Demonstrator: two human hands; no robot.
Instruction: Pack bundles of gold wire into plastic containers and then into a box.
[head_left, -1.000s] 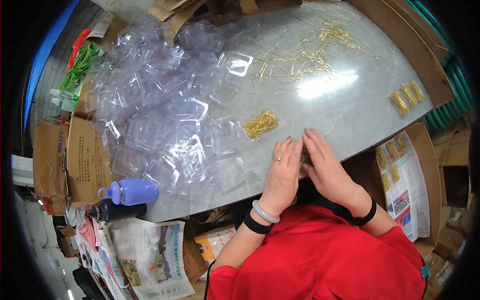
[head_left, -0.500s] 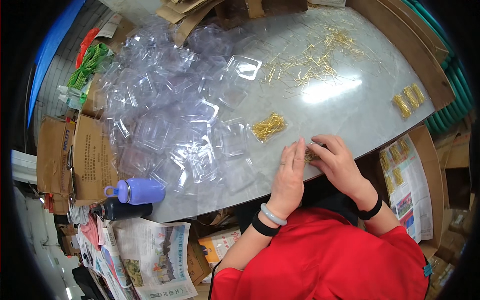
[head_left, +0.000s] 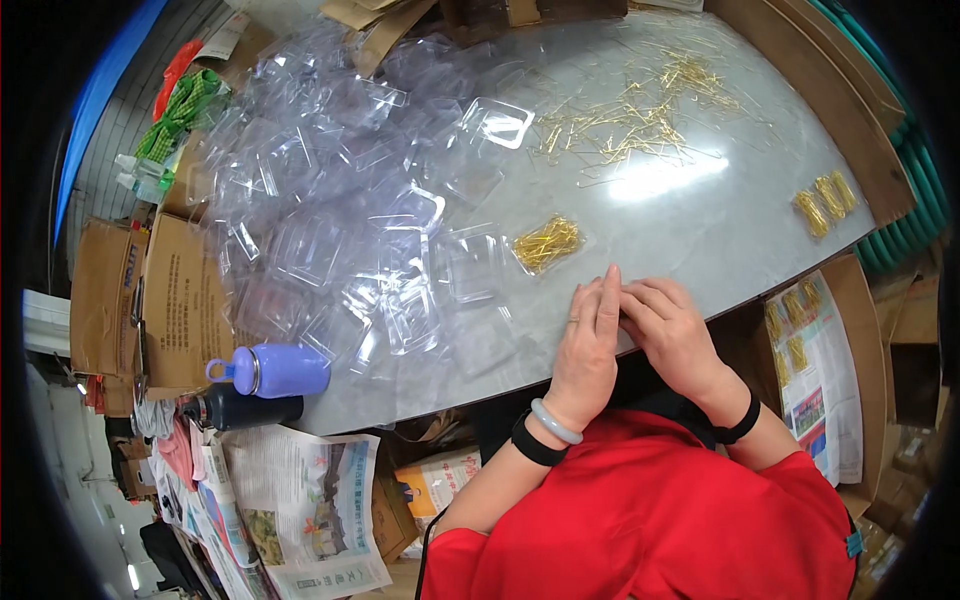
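Observation:
My left hand (head_left: 586, 350) and my right hand (head_left: 672, 338) are together at the near edge of the table, palms facing and fingers closed. A bundle of thin gold wire pieces showed between them in the earlier view; now the fingers hide it. Just beyond them, to the left, a small clear plastic tray (head_left: 547, 243) holds a heap of similar gold wire pieces. Loose gold wire pieces (head_left: 655, 115) lie scattered at the far side of the table. Three filled clear packs (head_left: 826, 203) sit side by side near the right edge.
A large pile of clear plastic trays (head_left: 340, 200) covers the table's left half. A purple bottle (head_left: 290, 371) and a black bottle (head_left: 250, 408) lie at the left corner. At right, a cardboard box (head_left: 855, 330) holds newspaper and more gold packs. Cardboard walls (head_left: 820, 90) border the table.
My hands have drawn closer together, and the gold bundle between them has gone out of sight. The view has shifted slightly; the things on the table look unmoved.

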